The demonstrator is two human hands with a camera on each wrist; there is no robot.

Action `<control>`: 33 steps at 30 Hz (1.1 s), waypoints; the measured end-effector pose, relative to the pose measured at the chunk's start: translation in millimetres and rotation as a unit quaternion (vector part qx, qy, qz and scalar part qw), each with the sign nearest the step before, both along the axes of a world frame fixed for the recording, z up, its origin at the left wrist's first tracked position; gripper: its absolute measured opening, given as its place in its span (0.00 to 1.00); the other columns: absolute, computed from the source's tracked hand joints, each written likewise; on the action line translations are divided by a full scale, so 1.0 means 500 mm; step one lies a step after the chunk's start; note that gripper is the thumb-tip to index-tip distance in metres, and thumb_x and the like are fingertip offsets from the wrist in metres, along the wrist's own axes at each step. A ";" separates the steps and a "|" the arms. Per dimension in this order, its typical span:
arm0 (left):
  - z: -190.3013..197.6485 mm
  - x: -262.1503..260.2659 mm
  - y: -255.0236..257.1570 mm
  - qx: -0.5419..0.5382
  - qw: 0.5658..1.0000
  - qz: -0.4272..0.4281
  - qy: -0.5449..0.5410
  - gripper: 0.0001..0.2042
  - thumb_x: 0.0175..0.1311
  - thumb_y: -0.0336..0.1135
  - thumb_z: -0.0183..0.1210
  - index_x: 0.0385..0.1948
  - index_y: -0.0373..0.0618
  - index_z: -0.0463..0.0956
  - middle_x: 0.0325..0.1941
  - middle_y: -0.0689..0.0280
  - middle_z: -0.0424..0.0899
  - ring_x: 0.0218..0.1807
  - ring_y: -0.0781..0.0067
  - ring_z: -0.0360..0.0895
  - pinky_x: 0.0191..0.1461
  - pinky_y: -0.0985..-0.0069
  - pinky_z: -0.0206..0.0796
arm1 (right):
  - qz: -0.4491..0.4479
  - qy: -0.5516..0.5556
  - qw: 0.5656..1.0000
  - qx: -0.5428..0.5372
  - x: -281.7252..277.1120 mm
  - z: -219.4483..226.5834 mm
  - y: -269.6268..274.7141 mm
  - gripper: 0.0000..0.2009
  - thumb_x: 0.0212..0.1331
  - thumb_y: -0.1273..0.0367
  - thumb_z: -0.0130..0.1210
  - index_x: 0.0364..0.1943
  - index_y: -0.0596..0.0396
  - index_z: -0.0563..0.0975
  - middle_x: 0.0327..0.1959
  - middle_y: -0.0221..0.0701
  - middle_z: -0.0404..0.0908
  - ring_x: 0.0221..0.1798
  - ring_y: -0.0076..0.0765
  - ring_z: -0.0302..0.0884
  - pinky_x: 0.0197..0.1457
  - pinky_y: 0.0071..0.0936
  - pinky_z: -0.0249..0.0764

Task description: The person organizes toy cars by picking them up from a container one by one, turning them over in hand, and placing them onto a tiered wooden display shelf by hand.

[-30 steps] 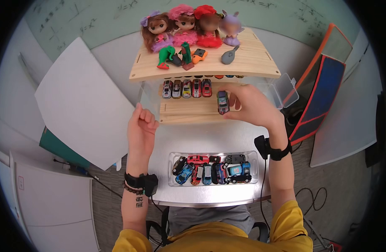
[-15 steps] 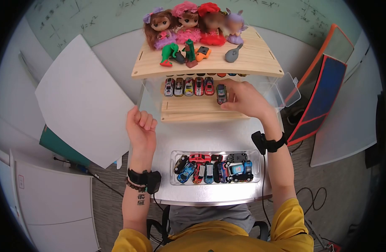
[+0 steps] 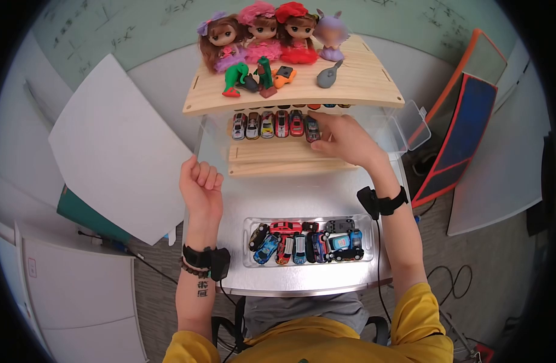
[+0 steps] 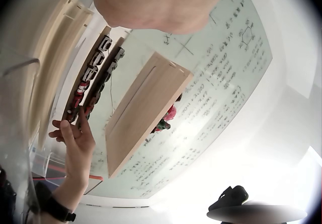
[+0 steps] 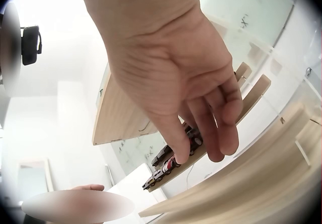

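My right hand [image 3: 347, 139] pinches a dark toy car [image 3: 312, 129] between thumb and fingers at the right end of a row on the wooden shelf. Beside it stands a red toy car [image 3: 296, 123], with several more white, yellow and red ones further left. In the right wrist view the thumb and fingers of the right hand [image 5: 171, 78] curl round the dark car [image 5: 195, 139], hiding much of it. My left hand [image 3: 202, 187] hangs loosely curled left of the shelf and holds nothing.
A clear tray [image 3: 246, 245] of several toy cars stands on the metal table [image 3: 290, 196]. Above the row, a wooden upper board [image 3: 350, 81] bears dolls and small figures. A clear lidded box [image 3: 418, 130] sits at right; a lower wooden step [image 3: 278, 154] lies in front.
My right hand has carried the dark car left and back, from apart from the row to close beside the red car. The left hand stays nearly where it was.
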State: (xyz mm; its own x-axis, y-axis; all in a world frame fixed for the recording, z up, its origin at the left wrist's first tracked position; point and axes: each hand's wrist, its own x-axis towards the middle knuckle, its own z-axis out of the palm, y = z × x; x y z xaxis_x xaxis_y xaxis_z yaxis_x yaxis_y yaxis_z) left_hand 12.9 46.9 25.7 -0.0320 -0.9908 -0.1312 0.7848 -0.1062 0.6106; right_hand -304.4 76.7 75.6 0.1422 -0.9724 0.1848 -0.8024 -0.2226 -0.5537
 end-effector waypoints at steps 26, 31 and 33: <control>-0.020 0.004 -0.008 -0.011 0.999 -0.004 -0.045 0.25 0.84 0.46 0.48 0.19 0.57 0.52 0.17 0.77 0.47 0.18 0.82 0.43 0.25 0.76 0.41 | -0.040 -0.010 0.996 -0.074 0.002 -0.025 -0.014 0.23 0.53 0.72 0.69 0.54 0.66 0.81 0.30 0.45 0.86 0.37 0.53 0.85 0.44 0.45 0.78; -0.019 0.004 -0.007 -0.011 0.999 -0.006 -0.042 0.25 0.84 0.46 0.48 0.19 0.57 0.51 0.17 0.77 0.47 0.19 0.82 0.43 0.25 0.77 0.41 | -0.039 -0.029 0.996 -0.075 -0.001 -0.025 -0.010 0.23 0.52 0.75 0.67 0.54 0.66 0.80 0.31 0.45 0.86 0.38 0.53 0.85 0.46 0.45 0.78; -0.018 0.004 -0.007 -0.011 0.999 -0.007 -0.042 0.25 0.84 0.46 0.48 0.19 0.57 0.51 0.17 0.77 0.47 0.19 0.82 0.43 0.25 0.77 0.41 | -0.039 -0.035 0.996 -0.077 -0.003 -0.023 -0.008 0.23 0.52 0.75 0.67 0.54 0.66 0.81 0.31 0.45 0.86 0.38 0.54 0.85 0.46 0.45 0.78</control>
State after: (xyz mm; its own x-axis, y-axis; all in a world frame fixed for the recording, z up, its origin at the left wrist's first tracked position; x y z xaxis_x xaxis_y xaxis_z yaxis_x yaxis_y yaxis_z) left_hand 14.9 43.6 16.7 -0.0354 -0.9931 -0.1120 0.7295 -0.1022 0.6763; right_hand -305.9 72.8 64.1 0.0491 -0.9396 0.3389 -0.7806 -0.2478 -0.5738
